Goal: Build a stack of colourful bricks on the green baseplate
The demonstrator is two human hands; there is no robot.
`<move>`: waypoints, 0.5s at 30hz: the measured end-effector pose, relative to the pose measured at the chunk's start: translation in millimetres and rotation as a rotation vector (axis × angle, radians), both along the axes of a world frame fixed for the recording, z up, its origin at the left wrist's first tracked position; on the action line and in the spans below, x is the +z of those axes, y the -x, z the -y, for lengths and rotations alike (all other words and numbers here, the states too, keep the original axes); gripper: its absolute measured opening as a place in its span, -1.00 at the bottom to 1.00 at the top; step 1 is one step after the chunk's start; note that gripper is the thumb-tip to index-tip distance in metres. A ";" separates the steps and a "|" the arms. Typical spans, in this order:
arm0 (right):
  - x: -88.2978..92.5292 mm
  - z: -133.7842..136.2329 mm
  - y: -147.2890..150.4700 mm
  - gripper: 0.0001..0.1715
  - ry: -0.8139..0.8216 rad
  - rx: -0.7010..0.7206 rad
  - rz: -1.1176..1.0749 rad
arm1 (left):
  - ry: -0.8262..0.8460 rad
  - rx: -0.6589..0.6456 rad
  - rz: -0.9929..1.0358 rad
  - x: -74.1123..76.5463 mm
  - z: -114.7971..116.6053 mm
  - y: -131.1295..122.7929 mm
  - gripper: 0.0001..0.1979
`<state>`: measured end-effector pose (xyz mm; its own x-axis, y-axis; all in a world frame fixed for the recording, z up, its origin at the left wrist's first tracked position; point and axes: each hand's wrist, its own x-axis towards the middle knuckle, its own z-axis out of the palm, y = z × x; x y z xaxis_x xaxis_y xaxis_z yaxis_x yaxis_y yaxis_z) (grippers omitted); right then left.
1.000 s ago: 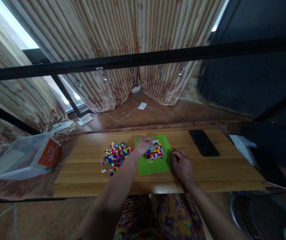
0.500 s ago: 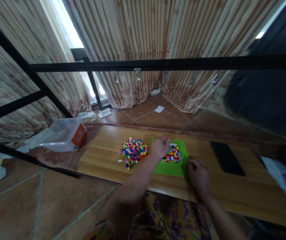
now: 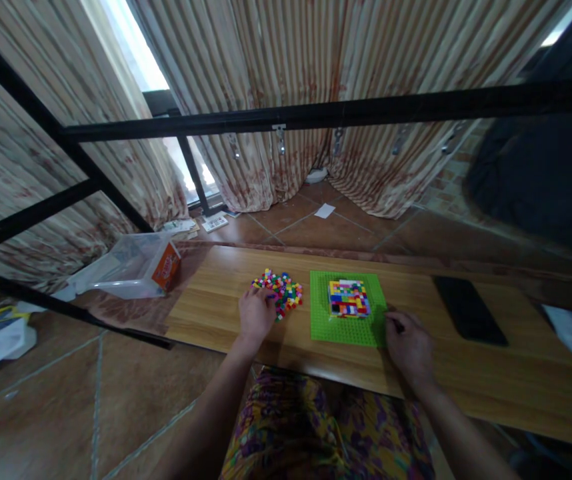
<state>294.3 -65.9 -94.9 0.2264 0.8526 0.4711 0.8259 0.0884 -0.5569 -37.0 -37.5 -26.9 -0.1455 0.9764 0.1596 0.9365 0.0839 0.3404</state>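
Observation:
A green baseplate (image 3: pixel 346 327) lies on the wooden board (image 3: pixel 446 373), and a block of many-coloured small bricks (image 3: pixel 349 298) is built on its far half. Left of the plate sits a loose pile of coloured bricks (image 3: pixel 283 290). My left hand (image 3: pixel 256 313) rests on the near left part of that pile, fingers curled down into the bricks; what they hold, if anything, is hidden. My right hand (image 3: pixel 409 347) lies on the board at the plate's near right corner, fingers bent and touching the plate's edge.
A black phone (image 3: pixel 469 319) lies on the board to the right. A clear plastic bag with an orange box (image 3: pixel 139 270) sits left of the board. A black metal bar (image 3: pixel 316 117) crosses overhead. Curtains hang behind, and papers lie on the tiled floor.
My left hand has left the brick block on the baseplate and moved left onto the loose pile. My right hand stays by the plate's right edge. The view has shifted left.

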 end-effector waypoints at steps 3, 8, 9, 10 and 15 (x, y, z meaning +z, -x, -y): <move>1.9 0.9 1.3 -0.63 -0.011 -0.008 -0.004 | 0.017 -0.008 -0.103 4.6 1.4 -7.0 -0.78; 4.7 1.6 2.8 -0.68 -0.012 0.021 -0.007 | 0.032 -0.007 -0.164 7.6 -0.1 -13.8 -0.78; 4.7 1.5 3.0 -0.68 -0.012 0.021 -0.006 | 0.032 -0.006 -0.167 7.8 -0.7 -13.8 -0.78; 4.6 1.3 3.1 -0.69 -0.011 0.018 -0.006 | 0.029 -0.003 -0.169 8.1 -1.2 -13.8 -0.79; 4.1 0.4 3.9 -0.72 -0.007 0.013 -0.017 | 0.002 -0.002 -0.091 13.6 -2.8 -18.3 -0.82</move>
<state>290.4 -66.4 -90.8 0.2233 0.8519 0.4736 0.8153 0.1030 -0.5697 -18.7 -34.6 -13.3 -0.1290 0.9769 0.1702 0.9637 0.0830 0.2538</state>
